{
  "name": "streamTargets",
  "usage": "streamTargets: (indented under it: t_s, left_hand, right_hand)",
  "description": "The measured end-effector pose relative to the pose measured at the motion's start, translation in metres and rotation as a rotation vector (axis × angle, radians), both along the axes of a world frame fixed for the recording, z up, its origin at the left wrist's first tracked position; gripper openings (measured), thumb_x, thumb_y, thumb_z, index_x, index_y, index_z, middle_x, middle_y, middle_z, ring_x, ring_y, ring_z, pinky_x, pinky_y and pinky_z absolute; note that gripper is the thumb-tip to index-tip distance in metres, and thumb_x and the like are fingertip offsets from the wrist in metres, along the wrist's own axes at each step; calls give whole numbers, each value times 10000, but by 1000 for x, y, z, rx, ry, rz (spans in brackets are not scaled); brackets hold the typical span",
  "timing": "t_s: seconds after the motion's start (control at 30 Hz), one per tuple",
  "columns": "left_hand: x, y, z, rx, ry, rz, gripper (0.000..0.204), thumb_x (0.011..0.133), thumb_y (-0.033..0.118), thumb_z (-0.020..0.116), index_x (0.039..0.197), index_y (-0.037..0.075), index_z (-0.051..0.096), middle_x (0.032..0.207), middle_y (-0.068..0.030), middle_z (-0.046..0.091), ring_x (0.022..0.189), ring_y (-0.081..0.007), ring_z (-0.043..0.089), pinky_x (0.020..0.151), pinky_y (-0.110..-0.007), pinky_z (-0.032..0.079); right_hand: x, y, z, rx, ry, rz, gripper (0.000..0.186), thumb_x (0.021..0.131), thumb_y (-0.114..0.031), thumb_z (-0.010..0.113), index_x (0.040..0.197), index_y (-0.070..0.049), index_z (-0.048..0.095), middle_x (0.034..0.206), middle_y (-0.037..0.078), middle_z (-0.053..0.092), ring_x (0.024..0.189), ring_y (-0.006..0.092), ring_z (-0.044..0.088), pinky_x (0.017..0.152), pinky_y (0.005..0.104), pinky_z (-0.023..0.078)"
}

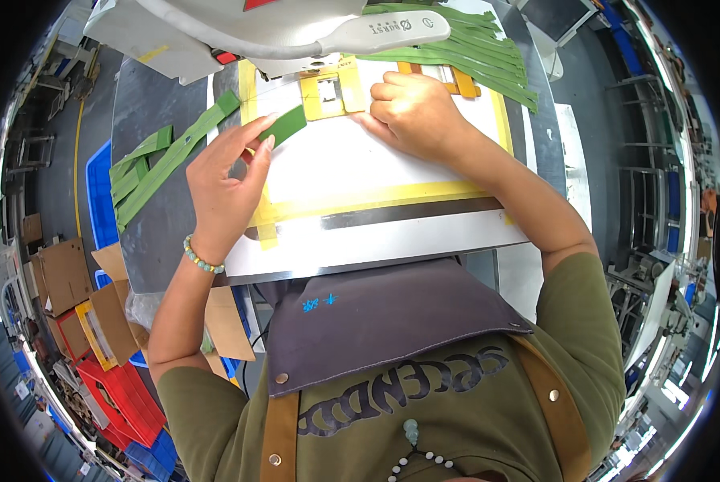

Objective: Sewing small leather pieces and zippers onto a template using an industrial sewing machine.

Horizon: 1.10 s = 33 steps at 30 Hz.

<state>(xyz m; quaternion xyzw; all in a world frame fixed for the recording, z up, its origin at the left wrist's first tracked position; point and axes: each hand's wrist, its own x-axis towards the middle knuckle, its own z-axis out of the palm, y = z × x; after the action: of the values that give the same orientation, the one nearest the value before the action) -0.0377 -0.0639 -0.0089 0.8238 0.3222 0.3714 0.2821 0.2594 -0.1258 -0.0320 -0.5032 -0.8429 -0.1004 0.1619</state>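
Observation:
My left hand (pixel 231 169) pinches a short green fabric strip (pixel 286 124) between thumb and fingers, just above the white work surface (pixel 352 169). The strip's free end points toward a yellow frame-shaped plate (pixel 312 100) with a rectangular window, under the sewing machine head. My right hand (pixel 420 116) rests to the right of that plate with its fingers curled in. One fingertip reaches the plate's lower right corner; whatever those fingers may hold is hidden. Behind my right hand lies an orange frame piece (pixel 463 83), partly covered by the hand.
Sewing machine housing (pixel 239 28) overhangs the far side, with a grey-white handle-like arm (pixel 384 32) across it. Long green strips (pixel 488 56) pile at the far right; more strips (pixel 163 161) lie at left. Cardboard boxes (pixel 63 273) and a red crate (pixel 127 398) stand on the floor.

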Motion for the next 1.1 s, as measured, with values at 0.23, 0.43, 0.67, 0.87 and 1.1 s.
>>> streamTargets:
  t_s: [0.23, 0.43, 0.67, 0.87, 1.1]
  left_hand:
    - [-3, 22, -5, 187, 8, -27, 241, 909, -67, 768, 1138, 1, 802, 1017, -98, 787, 836, -156, 711, 780, -273, 558]
    - [24, 48, -13, 734, 139, -256, 260, 809, -24, 772, 1067, 3, 766, 1143, -99, 746, 1038, -273, 734, 824, -338, 616]
    - [48, 67, -30, 921, 330, -375, 231, 817, 25, 744, 1043, -17, 745, 1118, -113, 740, 1118, -275, 727, 885, -358, 636]
    - [55, 64, -29, 876, 386, -388, 275, 817, 22, 740, 1088, -20, 751, 1169, -114, 761, 1121, -278, 732, 892, -361, 630]
    - [62, 60, -25, 836, 384, -337, 155, 818, 25, 737, 969, 8, 708, 1148, -91, 762, 1097, -232, 717, 905, -331, 626]
  right_hand:
    - [0, 19, 5, 17, 524, -6, 331, 1036, -318, 665, 1250, -91, 776, 1021, 108, 713, 1043, 307, 677, 1020, 418, 537]
    - [6, 18, -7, -75, 262, 48, 266, 1022, -300, 689, 1215, -154, 796, 1213, 52, 639, 1167, 258, 604, 1003, 442, 487]
    - [11, 21, -14, -6, 353, 85, 205, 981, -224, 735, 1144, -115, 797, 1183, 58, 667, 1133, 263, 629, 989, 433, 501]
    - [17, 21, -15, -26, 479, 85, 193, 958, -181, 739, 1118, -85, 786, 1165, 67, 722, 1114, 280, 672, 984, 425, 529]
    - [16, 24, -16, 35, 312, 138, 264, 956, -206, 754, 1196, -102, 789, 1296, 36, 739, 1164, 248, 673, 992, 422, 526]
